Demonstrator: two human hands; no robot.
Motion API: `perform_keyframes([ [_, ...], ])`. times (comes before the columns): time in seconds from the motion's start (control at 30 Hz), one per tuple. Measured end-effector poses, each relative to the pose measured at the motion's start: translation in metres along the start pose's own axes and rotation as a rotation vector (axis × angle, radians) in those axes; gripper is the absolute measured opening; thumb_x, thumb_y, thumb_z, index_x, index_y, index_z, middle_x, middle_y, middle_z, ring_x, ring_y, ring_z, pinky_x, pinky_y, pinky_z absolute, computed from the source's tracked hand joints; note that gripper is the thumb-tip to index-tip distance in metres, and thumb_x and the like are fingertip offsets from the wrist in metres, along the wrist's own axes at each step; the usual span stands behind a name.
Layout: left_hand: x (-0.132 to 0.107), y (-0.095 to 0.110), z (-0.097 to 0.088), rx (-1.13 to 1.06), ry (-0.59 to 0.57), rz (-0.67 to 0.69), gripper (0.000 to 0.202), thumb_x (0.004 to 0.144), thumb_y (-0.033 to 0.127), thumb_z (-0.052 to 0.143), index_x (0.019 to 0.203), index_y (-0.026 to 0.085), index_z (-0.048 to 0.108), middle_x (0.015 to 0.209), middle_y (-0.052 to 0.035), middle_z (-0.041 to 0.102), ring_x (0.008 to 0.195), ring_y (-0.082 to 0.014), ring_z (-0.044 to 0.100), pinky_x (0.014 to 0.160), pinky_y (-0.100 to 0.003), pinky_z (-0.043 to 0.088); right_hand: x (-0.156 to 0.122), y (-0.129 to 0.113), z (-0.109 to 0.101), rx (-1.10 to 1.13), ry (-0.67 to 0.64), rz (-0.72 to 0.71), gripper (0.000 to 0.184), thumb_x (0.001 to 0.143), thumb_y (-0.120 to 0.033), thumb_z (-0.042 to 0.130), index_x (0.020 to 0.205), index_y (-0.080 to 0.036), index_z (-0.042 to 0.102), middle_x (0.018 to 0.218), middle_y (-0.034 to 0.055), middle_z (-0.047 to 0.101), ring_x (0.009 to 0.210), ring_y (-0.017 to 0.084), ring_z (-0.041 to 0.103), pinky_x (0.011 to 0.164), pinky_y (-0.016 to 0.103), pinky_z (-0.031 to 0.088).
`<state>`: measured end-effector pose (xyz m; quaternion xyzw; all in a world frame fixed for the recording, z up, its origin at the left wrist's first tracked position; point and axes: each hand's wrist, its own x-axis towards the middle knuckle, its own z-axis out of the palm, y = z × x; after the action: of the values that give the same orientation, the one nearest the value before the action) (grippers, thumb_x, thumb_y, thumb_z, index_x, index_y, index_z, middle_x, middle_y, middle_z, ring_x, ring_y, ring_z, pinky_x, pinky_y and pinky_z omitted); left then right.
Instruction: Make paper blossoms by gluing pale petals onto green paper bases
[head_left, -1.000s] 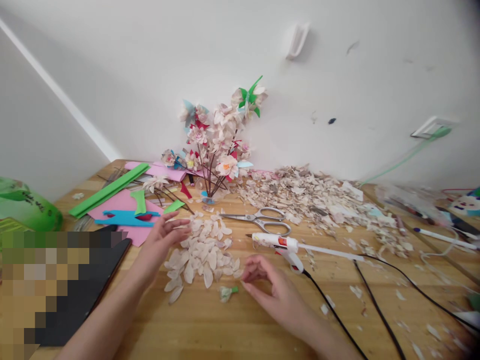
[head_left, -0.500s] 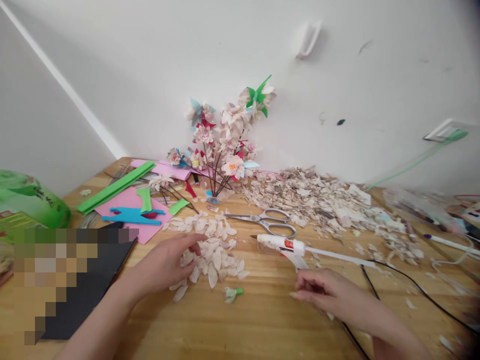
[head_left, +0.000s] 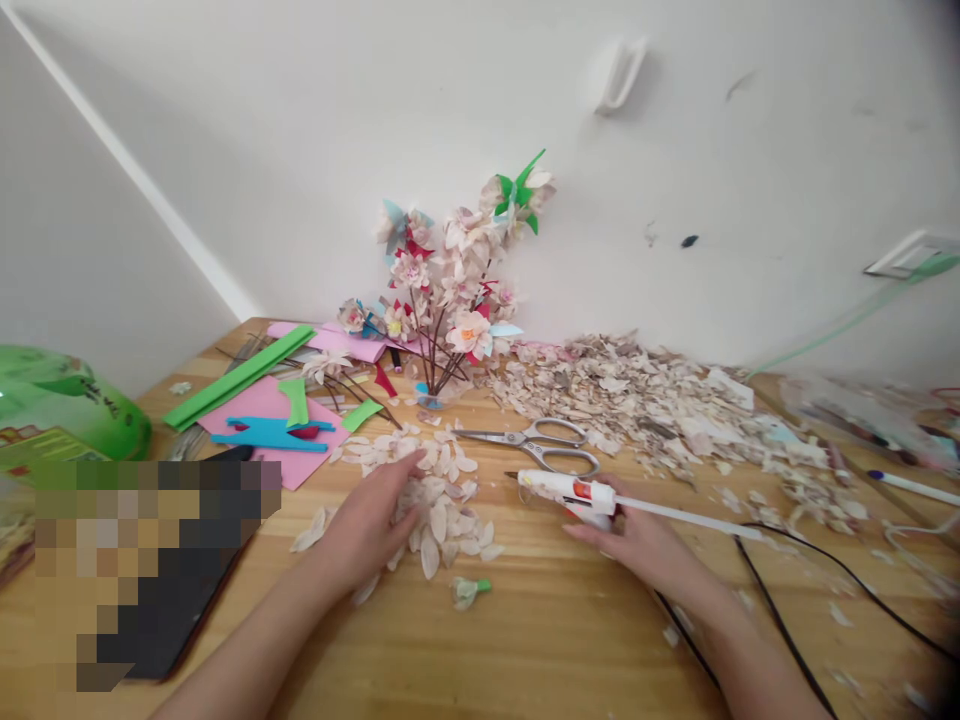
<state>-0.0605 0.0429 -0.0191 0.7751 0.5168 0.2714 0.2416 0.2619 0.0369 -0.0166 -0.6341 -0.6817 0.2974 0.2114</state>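
— If the scissors are taken as the marker on the wooden table, what is found just in front of them?

— A white glue gun is laid there on its side, nozzle pointed left, with a glue stick projecting from its back to the right. The right hand is set against the handle from the near side, fingers partly curled. Whether the handle is actually gripped cannot be told.

— And to the left of the scissors?

— A heap of pale petals is spread to their near left. The left hand is laid palm down on the heap's near edge, fingers loosely opened and resting on the petals, with none seen to be pinched.

— Is anything placed nearer still?

— A small bud with a green tip is left well in front of the scissors, between the two hands and touched by neither. A black cord is run from the gun towards the near right.

— And behind the scissors?

— A bouquet of paper flowers is stood against the wall, behind and slightly left. A wide litter of scraps is piled behind and to the right. Far to the left, a pink sheet is laid flat with a blue cutout on it.
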Motion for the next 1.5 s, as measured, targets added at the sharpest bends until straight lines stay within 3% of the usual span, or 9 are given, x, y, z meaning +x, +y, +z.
perform_keyframes([
  [0.17, 0.017, 0.010, -0.004, 0.028, 0.160, -0.134, 0.062, 0.079, 0.024, 0.045, 0.134, 0.022, 0.016, 0.110, -0.0089, 0.055, 0.103, -0.0229, 0.053, 0.084, -0.039, 0.042, 0.005, 0.001, 0.015, -0.057, 0.086, -0.018, 0.040, 0.071, -0.045, 0.057, 0.101, -0.018, 0.058, 0.102, 0.0084, 0.066, 0.092, 0.029, 0.060, 0.080, 0.038, 0.045],
  [0.37, 0.049, 0.016, 0.002, 0.275, -0.016, -0.035, 0.071, 0.070, 0.013, 0.048, 0.135, 0.019, 0.021, 0.102, -0.0106, 0.059, 0.095, -0.0255, 0.055, 0.080, -0.037, 0.040, 0.004, -0.001, 0.021, -0.059, 0.116, 0.037, 0.034, 0.074, -0.044, 0.052, 0.090, -0.018, 0.066, 0.092, 0.0095, 0.071, 0.086, 0.030, 0.063, 0.074, 0.038, 0.047],
  [0.5, 0.056, 0.012, 0.012, 0.347, -0.020, -0.060, 0.070, 0.066, 0.008, 0.048, 0.132, 0.021, 0.028, 0.097, -0.0095, 0.062, 0.095, -0.0256, 0.055, 0.079, -0.035, 0.039, 0.003, -0.002, 0.022, -0.050, 0.122, 0.024, 0.032, 0.074, -0.043, 0.052, 0.090, -0.021, 0.068, 0.092, 0.0069, 0.072, 0.088, 0.030, 0.064, 0.073, 0.037, 0.049],
  [0.83, 0.049, 0.007, 0.002, 0.270, 0.021, -0.134, 0.058, 0.074, 0.006, 0.034, 0.129, 0.022, 0.028, 0.100, -0.0069, 0.065, 0.089, -0.0206, 0.061, 0.074, -0.032, 0.043, 0.000, -0.001, 0.024, -0.067, 0.100, 0.089, 0.037, 0.076, -0.044, 0.051, 0.098, -0.019, 0.066, 0.098, 0.0072, 0.071, 0.091, 0.030, 0.064, 0.075, 0.035, 0.049],
  [1.03, 0.029, 0.009, -0.005, 0.137, 0.023, -0.025, 0.061, 0.068, 0.006, 0.040, 0.126, 0.022, 0.030, 0.110, -0.0059, 0.060, 0.101, -0.0208, 0.056, 0.086, -0.036, 0.041, 0.000, 0.000, 0.024, -0.043, 0.091, 0.114, 0.038, 0.074, -0.046, 0.052, 0.097, -0.019, 0.067, 0.096, 0.0069, 0.071, 0.091, 0.031, 0.064, 0.075, 0.036, 0.050],
  [1.17, 0.016, 0.011, -0.004, 0.072, -0.106, 0.126, 0.059, 0.072, 0.014, 0.051, 0.127, 0.026, 0.033, 0.109, -0.0056, 0.059, 0.104, -0.0217, 0.052, 0.090, -0.037, 0.039, 0.000, 0.000, 0.023, -0.008, 0.098, 0.098, 0.036, 0.074, -0.044, 0.053, 0.096, -0.020, 0.067, 0.096, 0.0059, 0.072, 0.089, 0.030, 0.065, 0.075, 0.036, 0.050],
  [1.27, 0.011, 0.010, -0.001, 0.064, -0.201, 0.104, 0.063, 0.071, 0.027, 0.062, 0.128, 0.027, 0.034, 0.108, -0.0060, 0.060, 0.102, -0.0235, 0.054, 0.088, -0.039, 0.041, 0.000, 0.001, 0.024, 0.006, 0.110, 0.100, 0.035, 0.072, -0.044, 0.054, 0.096, -0.020, 0.067, 0.095, 0.0056, 0.072, 0.088, 0.030, 0.065, 0.074, 0.036, 0.050],
  [1.37, 0.010, 0.006, 0.000, 0.091, -0.221, 0.061, 0.071, 0.068, 0.030, 0.066, 0.130, 0.028, 0.031, 0.117, -0.0072, 0.057, 0.109, -0.0246, 0.050, 0.092, -0.041, 0.040, 0.000, 0.001, 0.023, 0.009, 0.116, 0.094, 0.036, 0.072, -0.044, 0.054, 0.095, -0.020, 0.068, 0.095, 0.0055, 0.072, 0.090, 0.030, 0.064, 0.075, 0.036, 0.050],
  [1.5, 0.010, 0.000, 0.003, 0.143, -0.224, 0.075, 0.075, 0.068, 0.034, 0.066, 0.133, 0.026, 0.028, 0.137, -0.0096, 0.040, 0.128, -0.0278, 0.032, 0.105, -0.047, 0.025, -0.001, -0.002, 0.022, -0.017, 0.116, 0.107, 0.035, 0.071, -0.044, 0.054, 0.092, -0.020, 0.069, 0.094, 0.0057, 0.072, 0.089, 0.031, 0.065, 0.074, 0.036, 0.051],
])
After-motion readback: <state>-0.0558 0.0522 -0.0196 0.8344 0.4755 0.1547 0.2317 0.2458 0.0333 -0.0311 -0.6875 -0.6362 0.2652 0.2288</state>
